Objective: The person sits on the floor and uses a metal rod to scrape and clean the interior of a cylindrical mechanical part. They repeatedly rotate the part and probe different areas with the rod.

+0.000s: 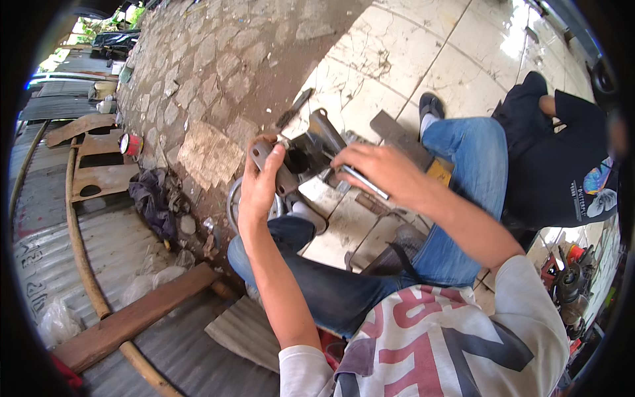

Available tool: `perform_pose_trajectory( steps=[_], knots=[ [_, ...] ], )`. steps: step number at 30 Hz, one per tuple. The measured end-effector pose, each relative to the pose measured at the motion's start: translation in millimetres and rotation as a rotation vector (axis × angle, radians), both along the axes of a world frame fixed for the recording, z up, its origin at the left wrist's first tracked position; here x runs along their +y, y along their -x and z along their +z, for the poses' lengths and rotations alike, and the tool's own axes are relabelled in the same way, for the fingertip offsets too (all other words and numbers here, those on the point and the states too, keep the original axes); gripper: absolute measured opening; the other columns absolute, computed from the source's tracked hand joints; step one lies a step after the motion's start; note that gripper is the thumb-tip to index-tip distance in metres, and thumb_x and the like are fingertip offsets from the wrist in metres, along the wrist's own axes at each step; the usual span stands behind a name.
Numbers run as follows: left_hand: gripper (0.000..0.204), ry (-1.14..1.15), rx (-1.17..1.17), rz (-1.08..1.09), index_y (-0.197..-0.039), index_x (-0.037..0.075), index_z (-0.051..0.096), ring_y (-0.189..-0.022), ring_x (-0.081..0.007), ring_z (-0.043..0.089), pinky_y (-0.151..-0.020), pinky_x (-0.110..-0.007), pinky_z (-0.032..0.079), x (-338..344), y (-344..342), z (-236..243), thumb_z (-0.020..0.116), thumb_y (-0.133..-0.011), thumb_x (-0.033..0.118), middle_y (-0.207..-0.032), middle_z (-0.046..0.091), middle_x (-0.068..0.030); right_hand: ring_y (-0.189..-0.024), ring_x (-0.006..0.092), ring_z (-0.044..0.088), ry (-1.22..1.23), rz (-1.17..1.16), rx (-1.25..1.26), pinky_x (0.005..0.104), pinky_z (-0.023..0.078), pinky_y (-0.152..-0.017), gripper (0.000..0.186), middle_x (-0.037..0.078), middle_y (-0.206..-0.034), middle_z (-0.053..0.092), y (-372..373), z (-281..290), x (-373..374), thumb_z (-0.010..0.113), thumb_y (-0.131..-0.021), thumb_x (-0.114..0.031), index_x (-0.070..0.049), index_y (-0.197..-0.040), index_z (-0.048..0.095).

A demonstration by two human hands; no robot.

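Sitting on the floor, we've got our left hand [259, 182] wrapped tight round the grey metal bracket part [297, 162] held above our knees; right hand [378, 173] pinches a thin steel rod [365, 183] against it; looks mid-job, nothing finished; beyond lie cracked tiles [423, 59].

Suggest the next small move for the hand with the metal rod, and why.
Probably ease the thin metal rod in the right hand further toward the grey metal part: the left hand already grips that part, and the rod's far end lies beside it.
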State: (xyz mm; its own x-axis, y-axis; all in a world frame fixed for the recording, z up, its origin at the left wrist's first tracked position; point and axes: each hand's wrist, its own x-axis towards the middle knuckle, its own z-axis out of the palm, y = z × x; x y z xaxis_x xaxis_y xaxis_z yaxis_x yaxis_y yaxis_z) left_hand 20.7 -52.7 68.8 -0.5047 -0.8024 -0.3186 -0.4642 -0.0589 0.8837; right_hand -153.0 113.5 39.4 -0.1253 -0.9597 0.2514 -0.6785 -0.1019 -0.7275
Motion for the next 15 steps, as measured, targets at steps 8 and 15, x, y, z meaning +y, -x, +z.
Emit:
perform_pose_trajectory(
  steps=[8,15],
  knots=[
    [0.03,0.35,0.306,-0.057,-0.1,0.002,0.066,-0.09,-0.0183,0.061,-0.083,-0.033,0.048,-2.7,4.5,-28.2,0.064,-0.085,0.028,-0.093,0.067,-0.01,-0.09,0.0343,0.067,-0.064,-0.089,0.046,0.0396,0.057,-0.073,0.038,0.018,-0.11,0.063,-46.6,2.3,23.4,0.064,-0.091,-0.019,-0.003,-0.126,0.06],
    [0.028,0.05,0.422,-0.212,-0.091,0.0,0.065,-0.073,-0.0133,0.061,-0.07,-0.027,0.049,-26.9,-2.2,-27.2,0.059,-0.085,0.027,-0.076,0.066,-0.0063,-0.08,0.0318,0.065,-0.003,-0.215,-0.038,0.0376,0.052,-0.07,0.038,0.016,-0.105,0.061,-70.7,-18.6,27.7,0.059,-0.092,-0.008,-0.002,-0.129,0.057]
  ],
)
